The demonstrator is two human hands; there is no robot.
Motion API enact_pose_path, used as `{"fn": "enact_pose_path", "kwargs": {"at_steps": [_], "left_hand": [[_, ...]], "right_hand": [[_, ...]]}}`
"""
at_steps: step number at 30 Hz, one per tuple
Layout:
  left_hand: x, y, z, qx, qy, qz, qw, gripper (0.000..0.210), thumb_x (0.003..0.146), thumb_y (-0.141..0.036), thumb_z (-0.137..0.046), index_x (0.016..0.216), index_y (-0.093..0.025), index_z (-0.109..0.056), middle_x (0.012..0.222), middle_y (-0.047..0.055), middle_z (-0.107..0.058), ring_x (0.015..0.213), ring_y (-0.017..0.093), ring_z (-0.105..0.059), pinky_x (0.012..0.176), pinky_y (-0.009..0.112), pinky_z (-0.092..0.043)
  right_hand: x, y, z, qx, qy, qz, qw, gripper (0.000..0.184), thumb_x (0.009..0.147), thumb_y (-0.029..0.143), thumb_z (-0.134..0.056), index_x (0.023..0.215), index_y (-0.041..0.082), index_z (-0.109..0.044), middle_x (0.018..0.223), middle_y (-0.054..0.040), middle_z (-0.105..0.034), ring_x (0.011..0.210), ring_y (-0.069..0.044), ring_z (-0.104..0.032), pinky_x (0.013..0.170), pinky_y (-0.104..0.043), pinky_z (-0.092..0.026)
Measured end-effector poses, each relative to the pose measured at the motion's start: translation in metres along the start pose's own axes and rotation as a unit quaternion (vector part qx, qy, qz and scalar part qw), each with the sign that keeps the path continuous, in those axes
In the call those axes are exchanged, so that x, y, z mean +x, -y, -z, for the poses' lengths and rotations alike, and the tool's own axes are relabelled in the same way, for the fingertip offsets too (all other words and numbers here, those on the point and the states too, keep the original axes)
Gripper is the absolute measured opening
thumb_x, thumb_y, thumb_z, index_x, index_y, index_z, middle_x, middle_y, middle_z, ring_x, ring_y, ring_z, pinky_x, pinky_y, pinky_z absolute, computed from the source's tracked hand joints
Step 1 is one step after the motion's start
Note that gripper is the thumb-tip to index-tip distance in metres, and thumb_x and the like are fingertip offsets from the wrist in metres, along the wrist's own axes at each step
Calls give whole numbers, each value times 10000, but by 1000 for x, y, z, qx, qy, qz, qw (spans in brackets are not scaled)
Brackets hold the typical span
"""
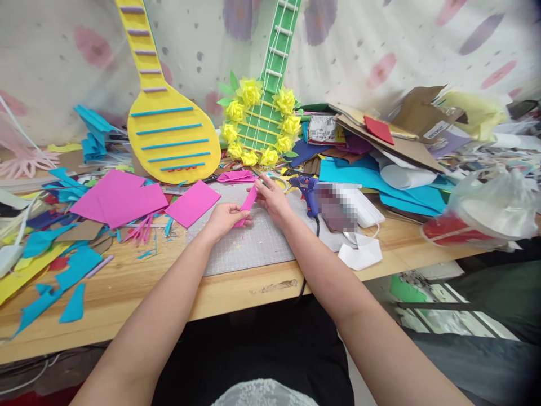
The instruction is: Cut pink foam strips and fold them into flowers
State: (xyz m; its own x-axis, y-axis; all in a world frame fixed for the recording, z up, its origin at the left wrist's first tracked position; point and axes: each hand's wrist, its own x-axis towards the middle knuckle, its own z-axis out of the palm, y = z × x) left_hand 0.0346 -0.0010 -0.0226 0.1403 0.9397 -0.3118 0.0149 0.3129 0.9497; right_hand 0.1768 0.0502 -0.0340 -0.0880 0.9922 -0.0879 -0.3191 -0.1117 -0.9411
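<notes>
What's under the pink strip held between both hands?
A grey mat shows below the pink strip; whatever sits directly beneath the strip, left hand and right hand is covered and cannot be seen.

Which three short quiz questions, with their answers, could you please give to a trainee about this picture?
1. What do the left hand and the right hand hold between them?
2. True or false: the blue glue gun lies to the left of both hands.
3. Which colour are the flowers on the green instrument-shaped piece? A) pink B) yellow C) blue

Key: 1. A pink strip. 2. False; it lies to the right. 3. B.
</notes>
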Motion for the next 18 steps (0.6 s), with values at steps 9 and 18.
{"fn": "enact_pose_path", "kwargs": {"at_steps": [9,18], "left_hand": [[2,5,-1,-41,-25,-50,998,231,668,-317,-721,774,-123,-654,657,29,-703,627,158,-681,654,288,-549],[8,5,-8,-27,-82,-52,995,196,760,-324,-647,752,-129,-627,565,13,-660,521,161,-657,610,314,-563]], "right_hand": [[-7,-9,-7,-87,49,5,995,761,551,255,-783,1237,179,-462,533,92,-579,544,-97,-571,586,-224,-459],[-7,-6,-8,-60,-20,20,998,641,523,274,-766,1086,199,-468,542,105,-552,516,-80,-521,585,-233,-440]]}}
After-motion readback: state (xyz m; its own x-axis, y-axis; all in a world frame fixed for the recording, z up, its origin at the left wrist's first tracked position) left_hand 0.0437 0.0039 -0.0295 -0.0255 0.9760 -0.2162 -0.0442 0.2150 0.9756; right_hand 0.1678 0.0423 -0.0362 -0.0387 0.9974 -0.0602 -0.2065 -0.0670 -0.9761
